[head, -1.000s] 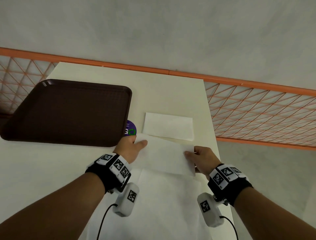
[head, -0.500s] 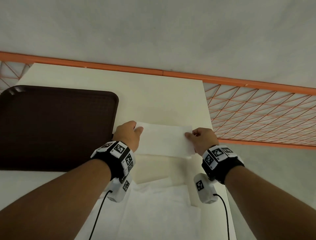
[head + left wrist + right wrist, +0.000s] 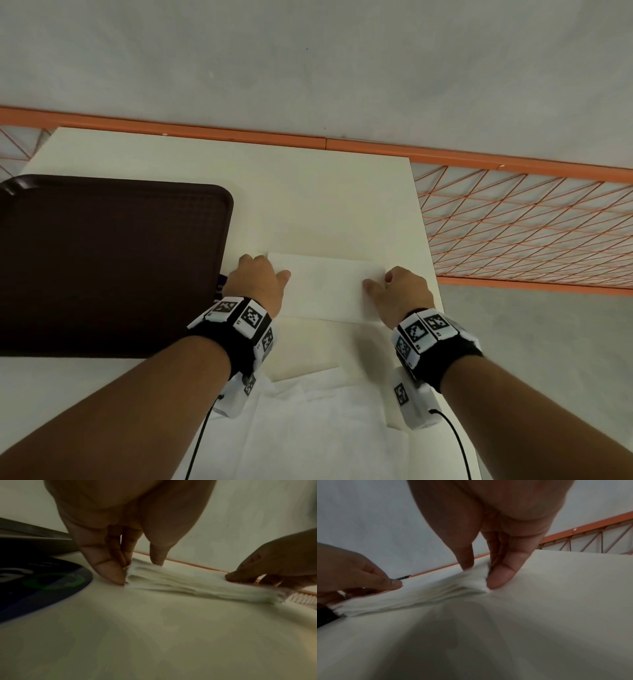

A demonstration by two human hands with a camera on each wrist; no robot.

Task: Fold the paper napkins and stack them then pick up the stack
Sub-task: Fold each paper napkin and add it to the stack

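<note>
Since one second earlier, the folded napkin carried between the hands has come down onto the folded white paper napkin that lay farther out on the table, and both hands have travelled forward with it; the small stack of folded white paper napkins (image 3: 325, 286) now lies flat on the cream rectangular tabletop (image 3: 308, 205), near its right edge and just right of the tray corner. Left hand (image 3: 258, 282): thumb on top of the stack's left end, curled fingers (image 3: 109, 569) at its edge, pinching it. Right hand (image 3: 399, 291): thumb on top of the right end, fingers (image 3: 500, 574) tucked at the edge, likewise pinching. In the wrist views the stack (image 3: 197, 584) shows several layered plies. Nearer the person, unfolded white paper napkins (image 3: 325, 428) lie spread on the table. A dark brown rectangular plastic tray (image 3: 102, 267) rests to the left; a dark round sticker with a green ring (image 3: 42, 582) lies beside the left hand; an orange metal rail with mesh (image 3: 513, 219) borders the far side.
</note>
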